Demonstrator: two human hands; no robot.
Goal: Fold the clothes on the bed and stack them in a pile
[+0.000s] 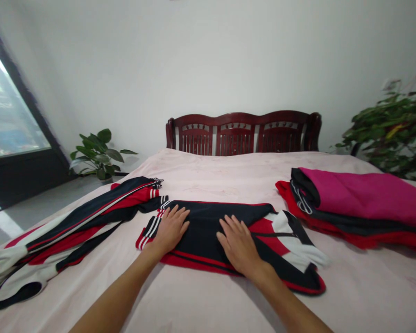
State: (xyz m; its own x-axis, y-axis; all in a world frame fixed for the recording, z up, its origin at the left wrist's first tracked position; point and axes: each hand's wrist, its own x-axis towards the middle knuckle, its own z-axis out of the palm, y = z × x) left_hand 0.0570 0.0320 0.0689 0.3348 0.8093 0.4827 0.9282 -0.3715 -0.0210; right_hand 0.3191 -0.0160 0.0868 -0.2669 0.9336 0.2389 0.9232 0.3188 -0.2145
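Note:
A navy, red and white track jacket (204, 222) lies folded on the pink bedsheet (215, 180) in front of me. My left hand (171, 226) rests flat on its left part, beside the striped cuffs, with the fingers stretched out. Toward the middle of the jacket, my right hand (237, 243) lies palm down, fingers spread, near the red and white panels. Neither hand grips the cloth. The fabric under both palms is hidden.
More navy, red and white jackets (86, 226) lie stretched out at the left. To the right is a pile of folded clothes with a magenta garment (364, 196) on top. Behind the bed stands a dark red wooden headboard (242, 134). Potted plants (99, 155) flank the bed.

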